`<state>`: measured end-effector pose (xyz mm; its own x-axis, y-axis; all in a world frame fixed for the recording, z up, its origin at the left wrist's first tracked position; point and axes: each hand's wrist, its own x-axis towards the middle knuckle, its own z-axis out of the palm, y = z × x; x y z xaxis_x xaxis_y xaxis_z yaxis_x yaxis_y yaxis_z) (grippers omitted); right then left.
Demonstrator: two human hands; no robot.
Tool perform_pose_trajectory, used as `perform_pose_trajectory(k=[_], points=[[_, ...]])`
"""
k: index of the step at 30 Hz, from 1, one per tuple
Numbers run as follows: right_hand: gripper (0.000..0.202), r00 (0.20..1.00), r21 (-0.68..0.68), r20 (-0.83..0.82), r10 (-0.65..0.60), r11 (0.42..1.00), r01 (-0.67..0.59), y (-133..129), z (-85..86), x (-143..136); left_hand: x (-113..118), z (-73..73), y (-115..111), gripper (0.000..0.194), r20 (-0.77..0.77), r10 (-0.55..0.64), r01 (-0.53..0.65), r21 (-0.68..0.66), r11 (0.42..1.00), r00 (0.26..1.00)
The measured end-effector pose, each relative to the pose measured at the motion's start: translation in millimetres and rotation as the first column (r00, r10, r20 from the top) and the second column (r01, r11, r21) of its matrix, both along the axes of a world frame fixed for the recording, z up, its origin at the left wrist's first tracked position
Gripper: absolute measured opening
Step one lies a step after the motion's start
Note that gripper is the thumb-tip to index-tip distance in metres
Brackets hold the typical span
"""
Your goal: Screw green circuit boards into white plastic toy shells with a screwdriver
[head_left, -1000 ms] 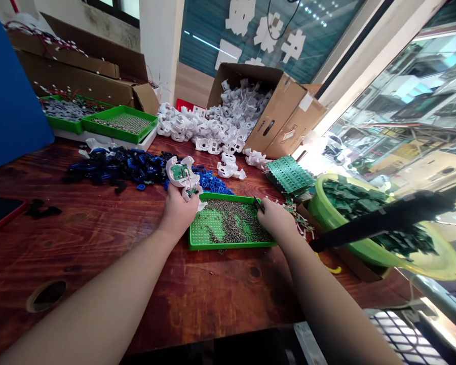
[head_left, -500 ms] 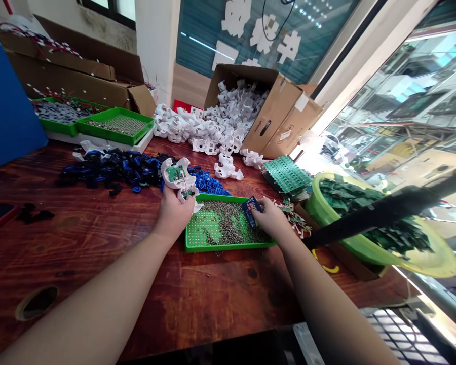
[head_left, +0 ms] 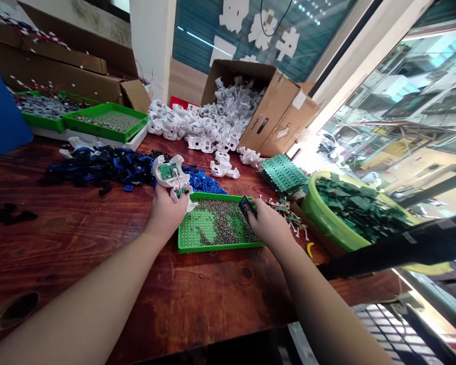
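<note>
My left hand grips a white plastic shell with green circuit boards set in it, held up at the left end of a green tray. Small metal screws are heaped over the tray's right part, while rows of them sit in holes at its left. Over the tray's right side, my right hand pinches a thin dark card, which is tilted above the screws.
Blue and black parts lie behind on the left, white shells spill from a cardboard box. Green boards and a yellow-green basin stand right, near a black bar. Another green tray is back left.
The view has shifted a little, so most things sit further left. The card in my right hand has turned more edge-on. My left hand still holds the shell.
</note>
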<state>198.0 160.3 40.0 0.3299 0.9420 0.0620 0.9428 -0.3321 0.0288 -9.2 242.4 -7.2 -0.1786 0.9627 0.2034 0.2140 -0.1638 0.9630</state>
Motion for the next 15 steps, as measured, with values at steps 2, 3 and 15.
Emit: perform_pose_trajectory(k=[2,3,15], points=[[0.028,1.0,-0.016,-0.016,0.007,1.0,-0.008,-1.1,-0.6,3.0,0.3,-0.4,0.5,0.032,0.001,0.0,0.0,0.005,1.0,1.0],[0.028,1.0,-0.025,-0.021,0.001,1.0,-0.001,-1.2,-1.2,6.2,0.5,-0.5,0.7,0.032,0.003,-0.002,0.002,0.007,1.0,1.0],[0.024,0.988,-0.077,0.06,-0.145,0.986,0.15,-11.4,-0.1,20.0,1.6,3.6,-1.4,0.03,0.019,0.0,-0.001,0.019,1.0,1.0]])
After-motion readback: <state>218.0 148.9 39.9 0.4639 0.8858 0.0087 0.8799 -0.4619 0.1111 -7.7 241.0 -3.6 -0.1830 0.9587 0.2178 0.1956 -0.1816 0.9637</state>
